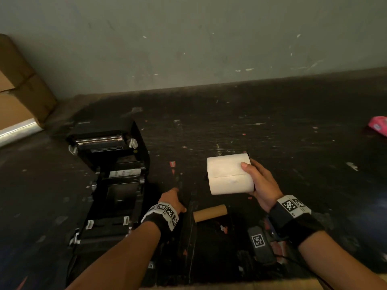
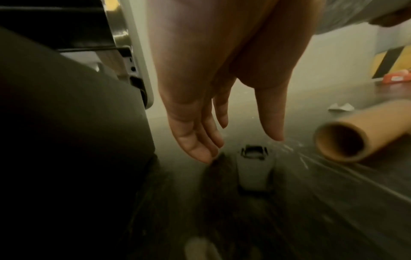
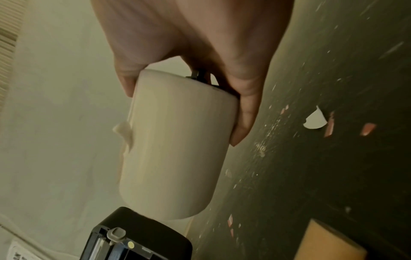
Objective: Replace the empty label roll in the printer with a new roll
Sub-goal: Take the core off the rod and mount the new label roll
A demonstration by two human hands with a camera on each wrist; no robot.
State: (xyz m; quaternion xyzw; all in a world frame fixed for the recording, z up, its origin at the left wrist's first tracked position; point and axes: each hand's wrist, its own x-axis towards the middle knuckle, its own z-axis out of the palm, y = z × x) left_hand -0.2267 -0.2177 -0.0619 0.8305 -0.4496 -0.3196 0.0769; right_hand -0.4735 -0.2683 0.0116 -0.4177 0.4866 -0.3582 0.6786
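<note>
The black label printer stands open at the left, its lid tipped back and its roll bay showing no roll. My right hand holds the new white label roll above the dark table, thumb on top and fingers underneath. In the right wrist view the right hand grips the white label roll, and a black spindle end pokes out by the palm. The empty brown core lies on the table. My left hand hangs between printer and core, fingers straight, over a grey plastic part.
Cardboard boxes stand at the back left against the wall. A pink packet lies far right. A black device with a marker tag and a long black flat piece lie near the front edge. Paper scraps dot the table.
</note>
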